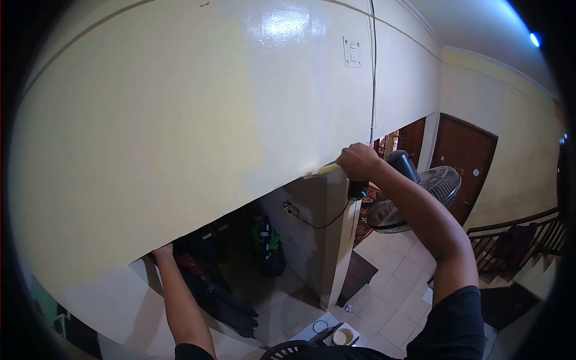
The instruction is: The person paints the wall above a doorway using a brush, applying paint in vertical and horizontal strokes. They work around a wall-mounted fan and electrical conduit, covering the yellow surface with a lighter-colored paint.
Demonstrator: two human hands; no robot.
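My right hand (359,161) is closed around a slim paintbrush (328,169) with a yellow handle, held along the lower edge of the cream wall (150,138). The brush points left, its tip right at that edge. Farther left and lower, my left hand (162,250) grips the wall's lower edge, its fingers partly hidden there. A paler, shiny patch shows on the wall above the brush. Below my right hand, a black adapter (357,189) sits on the pillar, its cord running to a wall socket (290,208).
A pedestal fan (441,185) stands just right of the pillar, behind my right forearm. Below me are a tub of pale paint (342,336) and a black chair back (292,350). Dark clothes (222,300) hang under the wall. A stair railing (510,222) runs at the right.
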